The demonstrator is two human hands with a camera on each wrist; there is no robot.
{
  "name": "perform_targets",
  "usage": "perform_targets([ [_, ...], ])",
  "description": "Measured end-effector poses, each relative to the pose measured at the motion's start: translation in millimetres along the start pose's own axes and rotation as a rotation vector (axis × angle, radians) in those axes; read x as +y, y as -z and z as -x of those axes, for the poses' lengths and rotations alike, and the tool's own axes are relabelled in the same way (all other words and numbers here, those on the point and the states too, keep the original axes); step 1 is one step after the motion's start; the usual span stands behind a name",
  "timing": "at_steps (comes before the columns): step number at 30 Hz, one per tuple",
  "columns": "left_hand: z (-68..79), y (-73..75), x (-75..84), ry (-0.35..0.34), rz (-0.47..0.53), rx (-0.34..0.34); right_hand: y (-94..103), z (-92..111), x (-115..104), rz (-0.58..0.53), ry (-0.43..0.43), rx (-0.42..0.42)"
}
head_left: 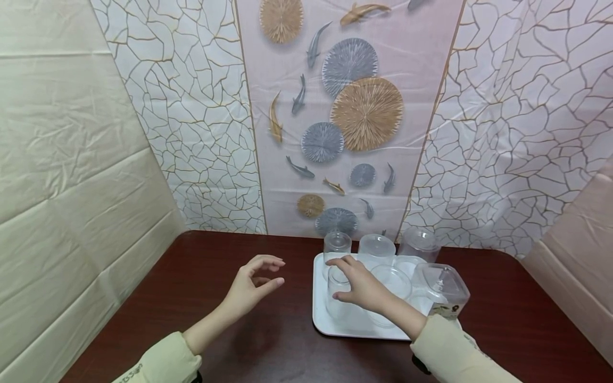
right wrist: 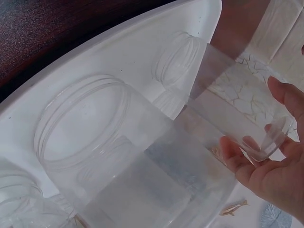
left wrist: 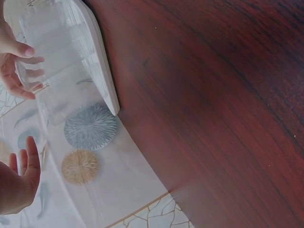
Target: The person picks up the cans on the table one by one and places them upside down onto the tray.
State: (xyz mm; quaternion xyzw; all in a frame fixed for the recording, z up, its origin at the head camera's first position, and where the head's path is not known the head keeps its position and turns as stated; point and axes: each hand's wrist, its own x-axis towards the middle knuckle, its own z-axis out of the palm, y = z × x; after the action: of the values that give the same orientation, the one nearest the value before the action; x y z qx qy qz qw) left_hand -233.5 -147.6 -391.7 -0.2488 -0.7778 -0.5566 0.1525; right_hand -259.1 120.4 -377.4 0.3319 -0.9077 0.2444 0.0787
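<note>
My right hand (head_left: pixel 361 284) reaches around the upper end of a clear plastic jar (head_left: pixel 339 303) at the tray's left front. In the right wrist view, the fingers (right wrist: pixel 232 154) curve loosely behind that jar (right wrist: pixel 228 99), some showing through its wall, while the thumb stands off its side. The jar is upside down, its threaded mouth on the white tray (head_left: pixel 320 322). My left hand (head_left: pixel 249 284) hovers over the table left of the tray, fingers relaxed and thumb apart, holding nothing.
Several more clear jars share the tray: a slim one (head_left: pixel 337 242) behind, wider ones (head_left: pixel 377 247) at the back and middle, and a squarish one (head_left: pixel 442 284) with a label at right. The dark red table (head_left: pixel 215 351) meets a patterned cloth wall (head_left: pixel 206 133).
</note>
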Motion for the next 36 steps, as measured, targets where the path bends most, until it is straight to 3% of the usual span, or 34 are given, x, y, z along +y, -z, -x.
perform_targets([
  [8, -0.4, 2.0, -0.6, 0.031, -0.026, 0.010, 9.9, -1.7, -0.3, -0.005, 0.037, 0.040],
  [15, -3.0, 4.1, -1.9, -0.040, -0.042, 0.036, 21.4, 0.7, 1.9, -0.022, 0.072, 0.116],
  [18, -4.7, 8.7, -2.9, -0.100, -0.133, 0.051, 27.7, 6.1, 4.7, -0.032, 0.067, 0.212],
  [25, -4.3, 29.4, -6.2, -0.173, -0.492, 0.077, 56.8, 35.9, 23.1, 0.069, 0.083, 0.518],
  [36, -10.8, 41.0, -21.2, -0.218, -0.748, 0.049, 103.1, 98.7, 73.3, 0.148, 0.012, 0.747],
])
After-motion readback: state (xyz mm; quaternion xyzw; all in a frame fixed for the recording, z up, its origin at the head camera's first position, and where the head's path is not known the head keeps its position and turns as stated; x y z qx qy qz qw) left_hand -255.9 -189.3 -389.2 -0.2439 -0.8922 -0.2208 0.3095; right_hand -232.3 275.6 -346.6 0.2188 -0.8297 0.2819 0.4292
